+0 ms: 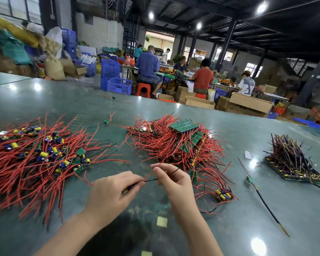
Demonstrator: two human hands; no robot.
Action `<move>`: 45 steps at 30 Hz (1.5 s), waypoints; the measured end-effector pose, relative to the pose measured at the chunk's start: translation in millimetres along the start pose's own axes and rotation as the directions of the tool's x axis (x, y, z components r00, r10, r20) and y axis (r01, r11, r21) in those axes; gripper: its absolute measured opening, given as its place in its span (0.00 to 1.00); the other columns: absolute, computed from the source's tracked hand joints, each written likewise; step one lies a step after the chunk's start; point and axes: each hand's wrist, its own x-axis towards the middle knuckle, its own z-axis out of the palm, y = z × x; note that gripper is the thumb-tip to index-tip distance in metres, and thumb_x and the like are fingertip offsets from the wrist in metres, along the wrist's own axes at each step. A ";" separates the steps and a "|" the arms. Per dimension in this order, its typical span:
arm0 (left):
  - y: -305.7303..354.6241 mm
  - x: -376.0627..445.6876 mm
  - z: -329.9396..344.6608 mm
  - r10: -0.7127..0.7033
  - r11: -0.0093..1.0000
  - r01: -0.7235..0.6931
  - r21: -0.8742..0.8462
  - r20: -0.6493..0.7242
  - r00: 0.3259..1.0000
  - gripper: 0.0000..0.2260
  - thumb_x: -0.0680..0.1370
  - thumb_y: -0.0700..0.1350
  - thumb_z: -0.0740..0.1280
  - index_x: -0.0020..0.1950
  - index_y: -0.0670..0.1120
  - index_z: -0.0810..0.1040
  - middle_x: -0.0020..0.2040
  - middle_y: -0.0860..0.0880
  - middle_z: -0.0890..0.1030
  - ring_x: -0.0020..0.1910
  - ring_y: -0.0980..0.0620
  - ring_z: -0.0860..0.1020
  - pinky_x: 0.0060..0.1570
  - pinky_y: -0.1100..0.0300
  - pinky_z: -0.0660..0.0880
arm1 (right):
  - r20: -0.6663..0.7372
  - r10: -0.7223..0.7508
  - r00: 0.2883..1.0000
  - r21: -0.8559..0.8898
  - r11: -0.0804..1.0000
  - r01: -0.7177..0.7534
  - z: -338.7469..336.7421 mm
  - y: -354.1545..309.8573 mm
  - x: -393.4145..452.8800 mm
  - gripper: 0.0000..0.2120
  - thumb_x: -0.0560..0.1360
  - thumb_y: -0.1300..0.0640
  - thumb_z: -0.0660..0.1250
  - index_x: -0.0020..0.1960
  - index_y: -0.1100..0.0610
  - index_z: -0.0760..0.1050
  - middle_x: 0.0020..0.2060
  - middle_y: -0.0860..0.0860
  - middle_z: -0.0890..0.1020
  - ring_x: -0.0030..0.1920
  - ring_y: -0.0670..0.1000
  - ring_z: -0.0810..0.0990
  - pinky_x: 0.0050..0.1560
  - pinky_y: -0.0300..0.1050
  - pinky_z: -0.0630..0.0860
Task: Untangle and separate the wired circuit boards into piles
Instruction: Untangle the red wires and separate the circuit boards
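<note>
My left hand [112, 193] grips a small circuit board [130, 186] with a black wire coming out to the right. My right hand [171, 179] pinches that board's red wire [149, 174] and black wire between thumb and fingers, just above the table. A tangled heap of red-wired boards [179, 145] lies beyond the hands at the centre, topped by a green board panel. A spread pile of separated red-wired boards [35, 157] covers the left side.
On the glossy green table [229, 228], a stack of dark-wired boards [292, 163] sits at the right. A single board with a long black wire [250, 179] lies near it. Two stray boards [106, 121] lie farther back. Seated people, crates and boxes fill the background.
</note>
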 end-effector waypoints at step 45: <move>-8.6 -0.7 5.7 -0.318 0.936 0.323 -0.137 0.063 0.946 0.07 0.71 0.58 0.59 0.42 0.59 0.75 0.29 0.57 0.78 0.30 0.57 0.75 0.31 0.62 0.66 | -0.101 0.505 0.857 0.730 0.623 -0.282 -14.3 -1.1 11.2 0.06 0.66 0.60 0.68 0.41 0.63 0.77 0.28 0.52 0.79 0.26 0.44 0.78 0.28 0.35 0.77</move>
